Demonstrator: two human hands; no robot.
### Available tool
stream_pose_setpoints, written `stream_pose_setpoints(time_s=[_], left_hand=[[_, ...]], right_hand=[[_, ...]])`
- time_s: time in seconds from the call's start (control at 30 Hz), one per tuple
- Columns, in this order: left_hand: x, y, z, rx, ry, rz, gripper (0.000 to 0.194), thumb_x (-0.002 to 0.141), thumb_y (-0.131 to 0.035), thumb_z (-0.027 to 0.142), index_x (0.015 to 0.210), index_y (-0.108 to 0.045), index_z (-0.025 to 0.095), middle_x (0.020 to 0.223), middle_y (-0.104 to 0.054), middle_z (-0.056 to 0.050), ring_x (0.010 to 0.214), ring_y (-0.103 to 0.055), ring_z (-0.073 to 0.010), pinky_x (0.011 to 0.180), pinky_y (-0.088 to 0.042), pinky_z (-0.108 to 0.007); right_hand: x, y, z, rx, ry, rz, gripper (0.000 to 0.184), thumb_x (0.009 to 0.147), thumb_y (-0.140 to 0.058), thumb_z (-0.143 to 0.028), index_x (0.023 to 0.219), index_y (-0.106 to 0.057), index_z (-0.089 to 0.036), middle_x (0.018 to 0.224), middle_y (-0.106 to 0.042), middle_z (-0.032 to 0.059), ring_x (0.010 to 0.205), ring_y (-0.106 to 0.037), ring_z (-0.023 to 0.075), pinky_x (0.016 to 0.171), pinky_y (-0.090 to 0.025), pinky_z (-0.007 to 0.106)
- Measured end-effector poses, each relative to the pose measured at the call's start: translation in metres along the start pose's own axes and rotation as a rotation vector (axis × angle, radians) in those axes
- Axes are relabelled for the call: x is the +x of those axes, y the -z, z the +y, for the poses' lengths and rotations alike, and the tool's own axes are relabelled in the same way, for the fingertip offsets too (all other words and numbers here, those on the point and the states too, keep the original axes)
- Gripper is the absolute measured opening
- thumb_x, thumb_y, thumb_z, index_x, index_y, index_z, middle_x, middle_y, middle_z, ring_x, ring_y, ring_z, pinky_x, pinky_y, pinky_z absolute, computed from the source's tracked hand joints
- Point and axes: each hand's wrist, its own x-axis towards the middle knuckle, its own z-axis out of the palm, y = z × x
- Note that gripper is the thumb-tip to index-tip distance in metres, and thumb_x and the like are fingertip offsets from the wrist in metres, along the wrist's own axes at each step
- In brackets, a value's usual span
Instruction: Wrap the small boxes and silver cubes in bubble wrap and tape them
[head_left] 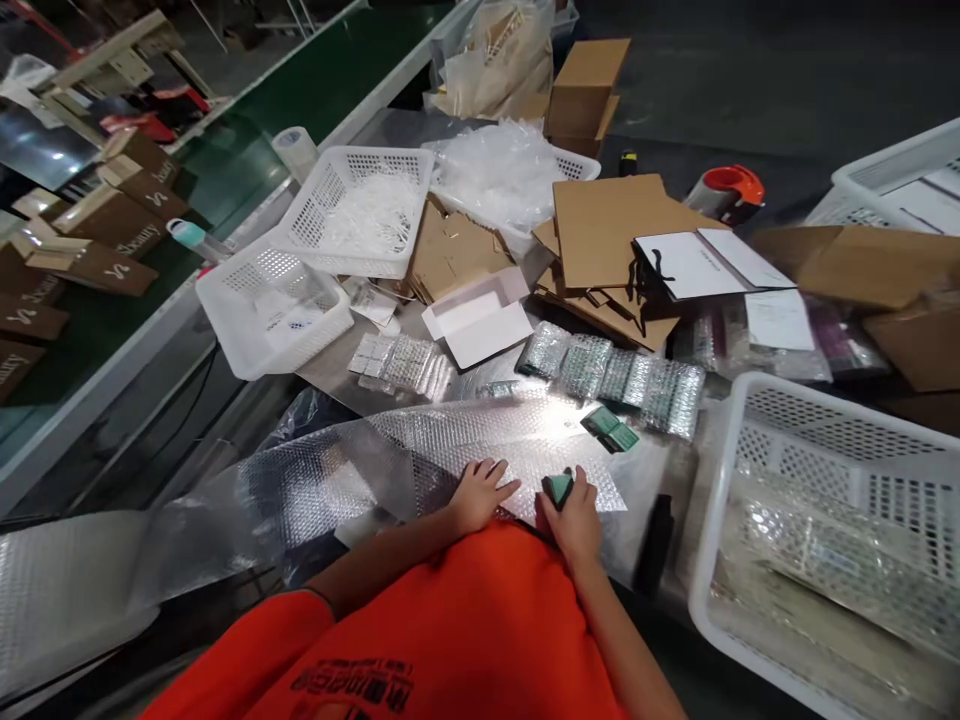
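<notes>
Far to the left of the silver bubble-foil sheet (442, 450), brown printed boxes (112, 215) lie on a green conveyor belt (240, 140). Nearer the sheet, beyond its left half, stand a white plastic basket (270, 310) holding papers and a second white basket (352, 210) holding shredded white plastic. A small group of foil-wrapped packs (401, 365) lies just beyond the sheet's far edge.

On the sheet, the left hand (484, 495) lies spread flat, fingers pressing the foil. Just beside it, the right hand (574, 518) pinches a small green carton (559, 488) between fingers and thumb. The carton stands near the sheet's edge, its top tilted away from the person; the fingers hide much of it, so its long axis is hard to tell. The sheet lies open, with no fold over the carton.

Beyond the sheet, a row of foil-wrapped packs (611, 378) lies side by side, and two bare green cartons (609, 430) rest on the far edge. To the right of the sheet, a large white basket (817, 425) holds a heap of foil-wrapped bundles.
</notes>
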Motion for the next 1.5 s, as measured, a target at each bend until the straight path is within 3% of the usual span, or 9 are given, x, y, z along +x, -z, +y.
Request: stream_pose_setpoints(time_s=[0.2,0.37,0.7,0.9,1.2,1.27,1.4,1.5], left_hand=[[0.0,0.002,0.0,0.0,-0.004,-0.009,0.055,0.096,-0.052,0.027,0.15,-0.046,0.033,0.158,-0.039,-0.014,0.137,-0.04,-0.0362,0.108,-0.035,-0.055],[-0.001,0.003,0.0,0.0,-0.006,-0.024,0.054,0.097,-0.05,0.027,0.151,-0.045,0.032,0.159,-0.038,-0.014,0.138,-0.039,-0.0363,0.108,-0.035,-0.055],[-0.001,0.0,0.0,-0.004,0.003,-0.023,0.057,0.095,-0.053,0.025,0.151,-0.045,0.033,0.159,-0.038,-0.014,0.139,-0.039,-0.0365,0.11,-0.033,-0.055],[-0.001,0.001,0.0,-0.01,0.017,-0.028,0.055,0.096,-0.052,0.027,0.15,-0.046,0.034,0.159,-0.038,-0.012,0.139,-0.038,-0.0354,0.11,-0.033,-0.055],[-0.001,0.001,0.0,-0.024,0.022,-0.045,0.057,0.096,-0.05,0.025,0.152,-0.043,0.036,0.161,-0.036,-0.012,0.14,-0.037,-0.0361,0.111,-0.032,-0.057],[-0.001,0.001,0.0,-0.027,0.026,-0.047,0.058,0.096,-0.051,0.026,0.152,-0.043,0.035,0.161,-0.036,-0.012,0.14,-0.037,-0.0365,0.111,-0.032,-0.058],[0.0,0.001,0.0,-0.013,0.021,-0.05,0.057,0.095,-0.051,0.026,0.151,-0.045,0.033,0.16,-0.037,-0.013,0.139,-0.038,-0.0364,0.111,-0.032,-0.057],[0.0,-0.002,-0.001,-0.012,0.022,-0.04,0.058,0.094,-0.053,0.026,0.151,-0.044,0.034,0.159,-0.037,-0.012,0.139,-0.038,-0.0362,0.111,-0.032,-0.057]], right_hand=[[-0.002,-0.003,0.008,-0.007,0.008,0.004,0.042,0.094,-0.054,-0.034,0.129,-0.047,-0.012,0.122,-0.056,0.0148,0.106,-0.063,0.0272,0.078,-0.047,0.033],[-0.005,0.0,0.006,-0.033,-0.023,0.001,0.034,0.093,-0.058,-0.037,0.118,-0.054,-0.015,0.115,-0.059,0.0116,0.102,-0.063,0.0254,0.076,-0.046,0.031],[-0.013,0.009,-0.003,-0.121,-0.067,-0.021,0.037,0.095,-0.055,-0.044,0.118,-0.057,-0.015,0.116,-0.06,0.0115,0.097,-0.065,0.0246,0.068,-0.044,0.03],[-0.011,0.003,0.002,-0.058,-0.032,-0.018,0.04,0.093,-0.056,-0.043,0.123,-0.054,-0.016,0.118,-0.06,0.0125,0.104,-0.063,0.0257,0.073,-0.046,0.031],[-0.017,0.005,0.009,0.134,-0.02,0.055,0.075,0.084,-0.065,-0.05,0.145,-0.038,-0.017,0.128,-0.055,0.0151,0.114,-0.058,0.0302,0.083,-0.05,0.037],[-0.016,0.008,0.008,0.1,0.034,0.02,0.073,0.087,-0.063,-0.045,0.149,-0.036,-0.021,0.129,-0.054,0.0134,0.112,-0.058,0.0289,0.082,-0.05,0.036],[-0.011,0.013,0.005,0.02,0.076,-0.11,0.053,0.092,-0.055,-0.028,0.144,-0.047,-0.025,0.129,-0.053,0.0111,0.102,-0.062,0.0236,0.077,-0.049,0.032],[-0.01,0.012,0.009,0.036,0.09,-0.116,0.049,0.092,-0.053,-0.024,0.142,-0.05,-0.025,0.129,-0.052,0.0106,0.102,-0.062,0.0224,0.08,-0.049,0.031]])
